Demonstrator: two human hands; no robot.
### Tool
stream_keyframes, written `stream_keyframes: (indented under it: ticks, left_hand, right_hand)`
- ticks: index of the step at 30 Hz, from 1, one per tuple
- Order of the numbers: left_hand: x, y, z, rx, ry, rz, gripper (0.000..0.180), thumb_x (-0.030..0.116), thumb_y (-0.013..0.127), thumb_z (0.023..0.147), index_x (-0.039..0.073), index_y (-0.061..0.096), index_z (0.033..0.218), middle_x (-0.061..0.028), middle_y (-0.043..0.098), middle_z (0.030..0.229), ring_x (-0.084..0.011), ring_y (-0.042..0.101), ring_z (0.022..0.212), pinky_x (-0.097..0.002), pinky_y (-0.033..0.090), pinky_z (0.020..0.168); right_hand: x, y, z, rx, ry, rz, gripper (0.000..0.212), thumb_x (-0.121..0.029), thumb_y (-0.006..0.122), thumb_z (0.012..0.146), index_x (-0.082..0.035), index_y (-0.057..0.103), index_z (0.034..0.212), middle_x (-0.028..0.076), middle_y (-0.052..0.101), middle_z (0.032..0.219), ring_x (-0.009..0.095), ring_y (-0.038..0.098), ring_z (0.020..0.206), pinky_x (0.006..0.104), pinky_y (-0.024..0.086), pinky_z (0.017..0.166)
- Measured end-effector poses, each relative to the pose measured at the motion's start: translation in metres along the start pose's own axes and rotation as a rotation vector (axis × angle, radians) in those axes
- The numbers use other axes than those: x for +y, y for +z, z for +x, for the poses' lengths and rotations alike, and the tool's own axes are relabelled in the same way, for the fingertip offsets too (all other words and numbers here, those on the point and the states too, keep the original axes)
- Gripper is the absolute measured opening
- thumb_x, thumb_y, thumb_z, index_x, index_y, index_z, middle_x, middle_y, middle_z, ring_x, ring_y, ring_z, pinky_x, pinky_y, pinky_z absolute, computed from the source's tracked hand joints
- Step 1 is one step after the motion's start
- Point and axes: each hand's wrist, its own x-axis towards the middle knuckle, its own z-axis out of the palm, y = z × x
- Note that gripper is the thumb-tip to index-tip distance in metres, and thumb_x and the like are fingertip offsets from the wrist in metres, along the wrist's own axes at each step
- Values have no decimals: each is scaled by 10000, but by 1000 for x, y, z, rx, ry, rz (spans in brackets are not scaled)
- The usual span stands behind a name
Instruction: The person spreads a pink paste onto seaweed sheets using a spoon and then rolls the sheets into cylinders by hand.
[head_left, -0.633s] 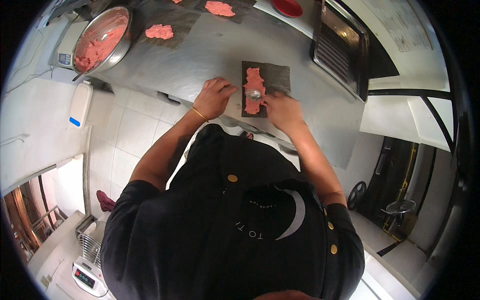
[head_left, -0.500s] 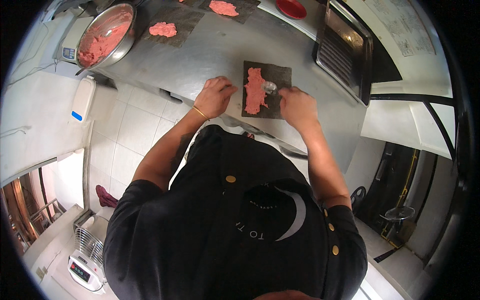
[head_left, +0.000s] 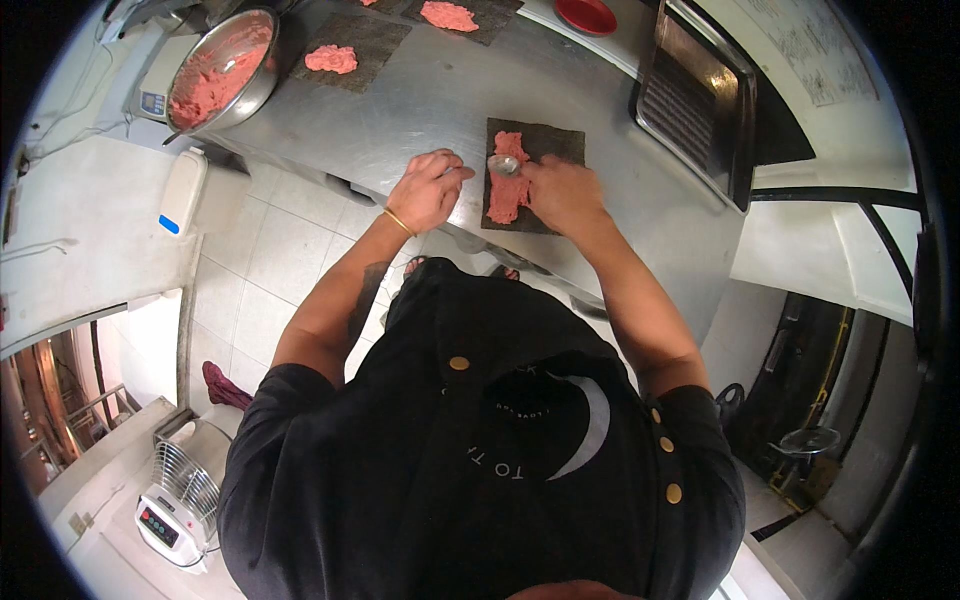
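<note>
A dark square seaweed-like sheet (head_left: 560, 140) lies near the front edge of the metal table. A rough strip of pink paste (head_left: 507, 207) runs down its left half. My right hand (head_left: 565, 195) is closed on the handle of a metal spoon (head_left: 503, 166), whose bowl rests over the middle of the strip. Left of the sheet, my left hand (head_left: 430, 188) hovers at the table edge with fingers loosely curled. Nothing shows in it, and it is apart from the sheet. The right hand covers part of the sheet's lower right side.
A steel bowl (head_left: 262, 88) of pink paste stands at the far left by a scale (head_left: 152, 103). Farther back, dark sheets (head_left: 375, 65) carry pink paste mounds (head_left: 331, 59). A metal tray (head_left: 742, 150) and red dish (head_left: 586, 16) sit at the right and back.
My right hand has moved left, bringing the spoon from the right edge of the paste onto its middle. The strip looks narrower at its lower end. My left hand has barely shifted.
</note>
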Motion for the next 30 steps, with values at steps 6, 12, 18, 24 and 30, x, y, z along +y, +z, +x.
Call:
stream_keyframes:
  ticks: [6, 12, 18, 24, 30]
  left_hand:
    - [13, -3, -15, -36, 48, 25, 406, 65, 663, 875, 171, 740, 1259, -83, 626, 1253, -323, 565, 1307, -481, 430, 1071]
    - [16, -6, -7, -118, 71, 72, 476, 93, 684, 855, 220, 740, 1310, -85, 577, 1270, -296, 523, 1305, -461, 383, 1067]
    - [7, -7, -2, -176, 112, 116, 508, 155, 713, 831, 247, 735, 1330, -85, 566, 1257, -298, 512, 1277, -468, 376, 1029]
    - [0, -1, -4, -157, 146, 109, 509, 182, 720, 827, 252, 734, 1331, -82, 564, 1250, -302, 499, 1291, -481, 369, 1031]
    - [3, -1, -3, -173, 116, 117, 498, 174, 713, 828, 257, 741, 1318, -79, 561, 1247, -305, 502, 1292, -486, 367, 1056]
  right_hand:
    - [6, -19, -22, 3, 74, 77, 252, -211, 604, 963, -173, 738, 1173, 141, 713, 1093, 361, 733, 967, 510, 603, 826]
    - [-4, -2, -45, -45, 6, 116, 265, -203, 578, 948, -139, 743, 1145, 158, 728, 1049, 375, 746, 937, 527, 600, 821]
    - [-8, -14, -58, 46, 1, 66, 225, -185, 623, 924, -166, 744, 1112, 108, 706, 992, 345, 723, 935, 498, 590, 789]
    - [6, -2, -83, 21, 50, 95, 225, -184, 586, 930, -157, 743, 1088, 119, 732, 984, 355, 744, 902, 497, 606, 770]
    - [-7, 3, -70, 89, 64, 173, 250, -172, 604, 927, -170, 760, 1121, 139, 738, 1015, 389, 723, 895, 519, 585, 812]
